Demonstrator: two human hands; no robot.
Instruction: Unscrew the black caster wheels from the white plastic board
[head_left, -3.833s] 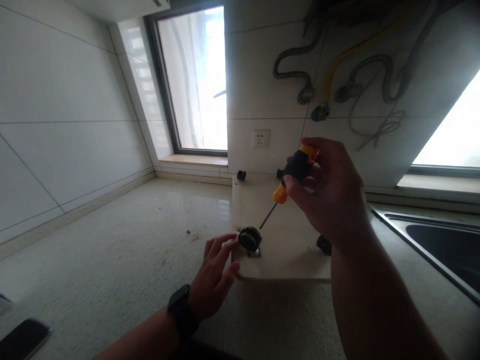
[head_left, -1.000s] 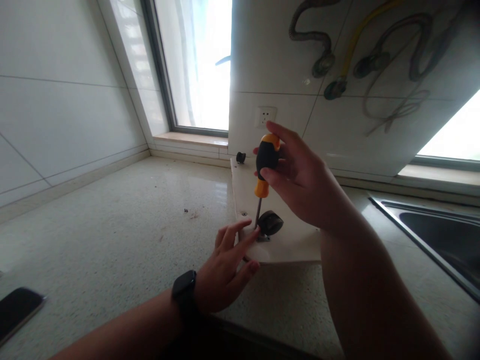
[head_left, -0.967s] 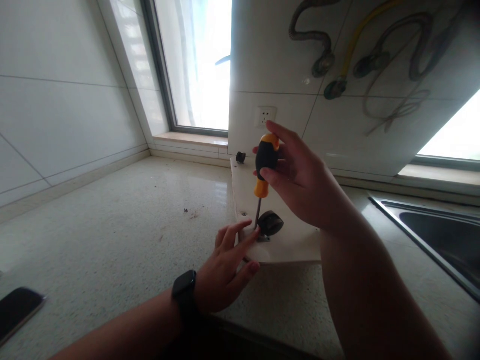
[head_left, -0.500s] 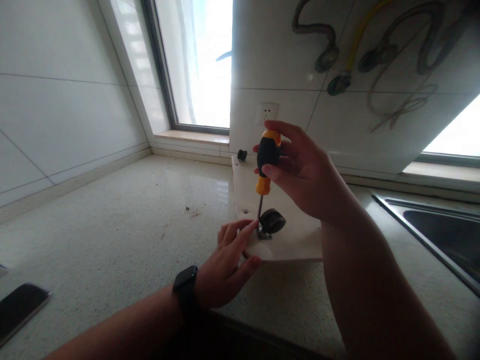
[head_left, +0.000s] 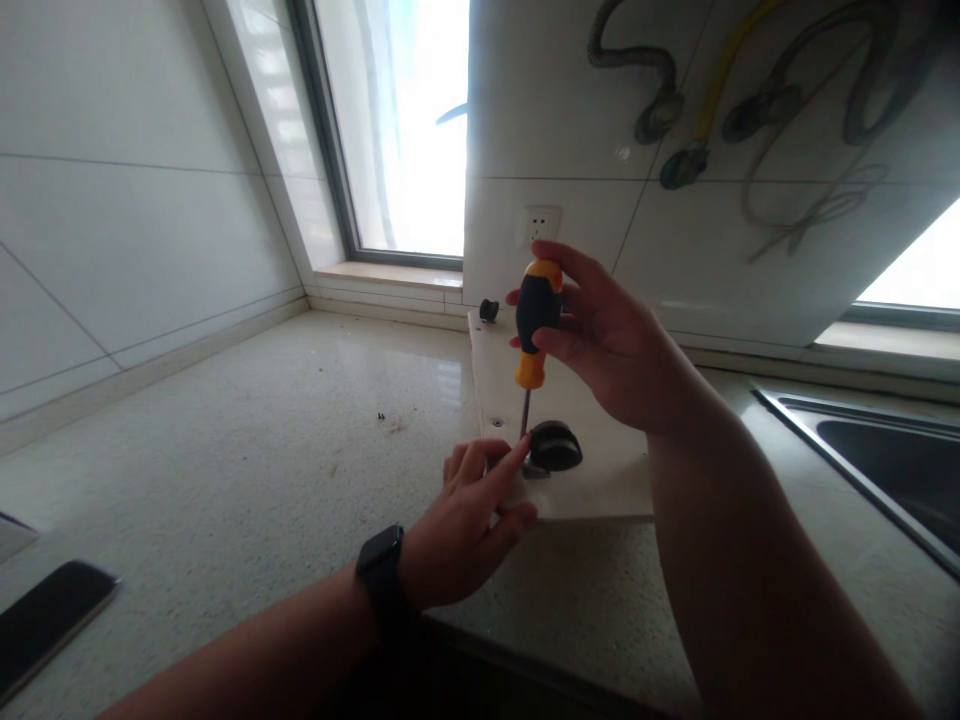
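Note:
My right hand [head_left: 600,330] is wrapped around the black-and-orange handle of a screwdriver [head_left: 538,312], held nearly upright. Its shaft points down at the metal base of a black caster wheel [head_left: 556,447] on a pale board [head_left: 600,490]; the tip is hidden behind my left fingers. My left hand [head_left: 480,500], with a dark watch on the wrist, lies over the board's near left corner. Its index finger is stretched out to the caster and the shaft, and the thumb sits apart near the board's front edge. A second black caster [head_left: 489,310] is at the board's far left corner.
The board lies on a speckled countertop [head_left: 247,450], with tiny dark screws [head_left: 381,415] to its left. A phone [head_left: 56,625] lies at the lower left. To the right is a sink [head_left: 862,430]. A wall socket [head_left: 541,225] and hoses [head_left: 637,55] are behind.
My left index finger has come further over the caster's metal base, and the wheel appears slightly turned. The screwdriver stays in nearly the same place in my right hand. The view has shifted slightly.

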